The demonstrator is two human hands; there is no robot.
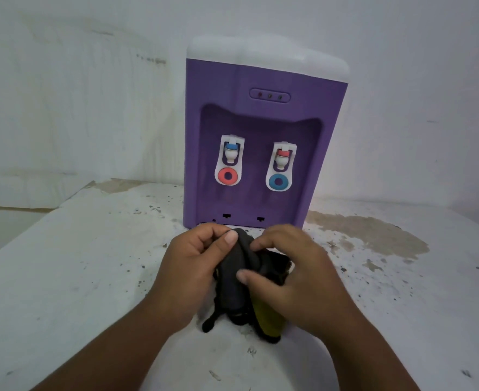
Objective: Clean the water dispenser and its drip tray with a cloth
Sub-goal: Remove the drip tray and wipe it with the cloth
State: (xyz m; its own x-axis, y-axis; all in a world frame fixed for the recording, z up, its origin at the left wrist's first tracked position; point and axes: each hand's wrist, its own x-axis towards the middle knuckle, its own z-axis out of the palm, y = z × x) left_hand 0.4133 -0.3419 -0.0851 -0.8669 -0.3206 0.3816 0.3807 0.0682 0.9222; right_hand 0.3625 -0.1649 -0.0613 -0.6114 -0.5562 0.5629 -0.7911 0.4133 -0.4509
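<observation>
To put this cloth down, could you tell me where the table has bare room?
Bare table lies left of the dispenser and on the stained stretch to its right. Crowded directly before it, where left hand and right hand hold the cloth.

A stained white wall (77,94) is seen behind a white-painted surface (63,277). The paint is chipped and speckled, and a brown worn patch (373,235) is shown toward its right edge.

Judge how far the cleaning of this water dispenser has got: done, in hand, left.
Done: nothing visibly; the cloth is not on the dispenser. In hand: left hand and right hand both grip the dark cloth in front of it. Left: wiping the dispenser; no drip tray is in view.
</observation>
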